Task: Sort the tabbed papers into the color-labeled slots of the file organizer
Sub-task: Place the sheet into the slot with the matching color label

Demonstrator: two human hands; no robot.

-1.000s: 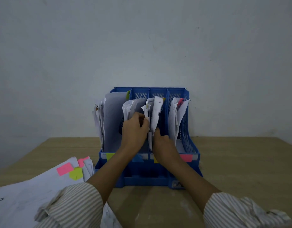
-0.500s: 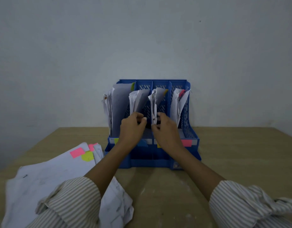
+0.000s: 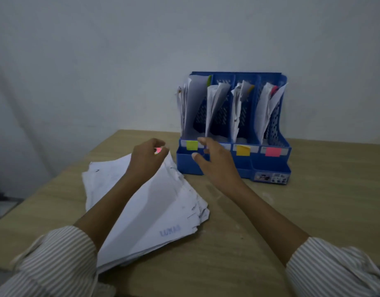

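One blue plastic file organizer (image 3: 268, 166), upright at the far right of the bench (image 3: 313, 211), backed against the pale wall (image 3: 120, 50). Four slots counted, side walls of perforated mesh, each slot holding crumpled white sheets standing on edge. Three colour labels plainly visible on the front lip: green label (image 3: 192, 145) at the left slot, yellow label (image 3: 243, 150) at the third, pink label (image 3: 273, 151) at the right; label of the second slot hidden behind the right hand.

One loose stack of tabbed papers (image 3: 154, 206), white, creased, ragged at the edges, lying flat near left of the organizer and fanned toward the near edge. One pink tab (image 3: 158, 150) seen at the far corner of the top sheet; faint blue lettering near the stack's near corner.

Left hand (image 3: 147, 160) over the far end of the stack, fingers curled, pinching the top sheet at the pink tab. Right hand (image 3: 214, 161) raised in front of the organizer's lower front, fingers spread and loosely extended, gripping nothing.

Two striped sleeves (image 3: 56, 260), pushed up the forearms. Bench of light wood grain, matte.
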